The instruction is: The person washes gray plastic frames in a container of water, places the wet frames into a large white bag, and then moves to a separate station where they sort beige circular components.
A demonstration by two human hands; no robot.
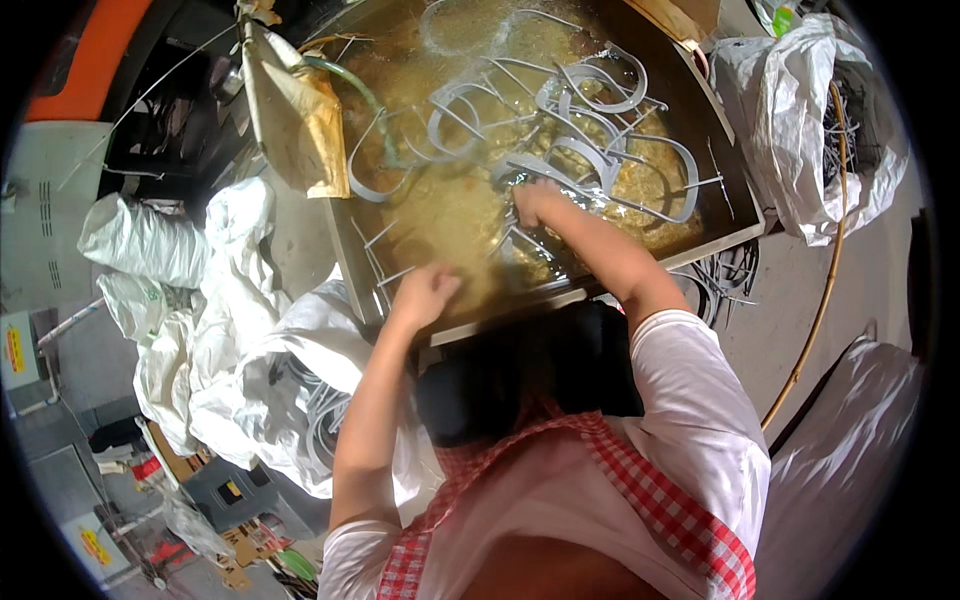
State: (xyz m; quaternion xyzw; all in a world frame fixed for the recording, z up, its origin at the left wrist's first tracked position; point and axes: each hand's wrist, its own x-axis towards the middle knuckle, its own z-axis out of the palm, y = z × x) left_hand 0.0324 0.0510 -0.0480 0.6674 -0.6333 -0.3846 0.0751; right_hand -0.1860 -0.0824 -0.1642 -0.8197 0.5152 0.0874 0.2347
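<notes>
The checked apron [668, 490] is nearest, with grey loops [548, 169] just beyond the right hand [540, 203], grip unclear.

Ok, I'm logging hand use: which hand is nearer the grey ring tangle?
The right hand: it is at the near edge of the tangle. The left hand is apart from it, farther left and closer to the body, by the near-left corner of the tank.

At left, an orange panel [90, 55] borders a grey cabinet [75, 190]; at right, a brown rod [829, 270] slants.
</notes>
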